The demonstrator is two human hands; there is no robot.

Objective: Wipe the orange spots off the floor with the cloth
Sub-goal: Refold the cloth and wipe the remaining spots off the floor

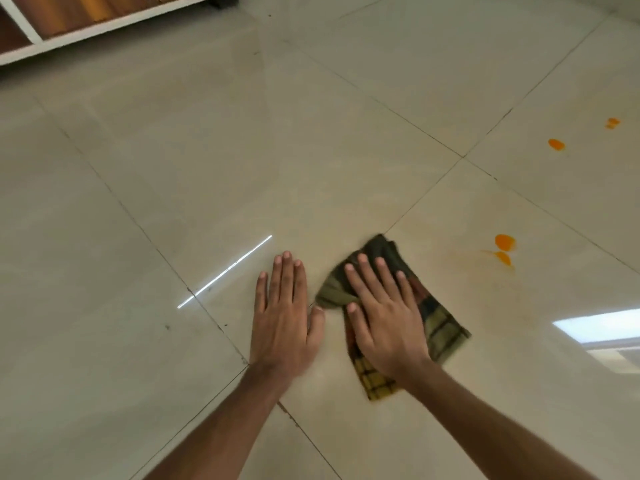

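A dark checked cloth point(438, 318) lies crumpled on the pale tiled floor point(214, 174). My right hand point(384, 317) presses flat on top of it, fingers spread. Beside it, my left hand point(284, 317) rests flat on the bare tile, holding nothing. To the right of the cloth sits a pair of orange spots point(504, 248) with a faint orange smear trailing toward the cloth. Farther off at the right are another orange spot point(556, 144) and a smaller one point(612, 123).
A wooden cabinet with a white frame point(90, 26) stands at the far left. Dark grout lines cross the floor. A bright light streak point(225, 271) and a window reflection point(602, 327) shine on the tiles.
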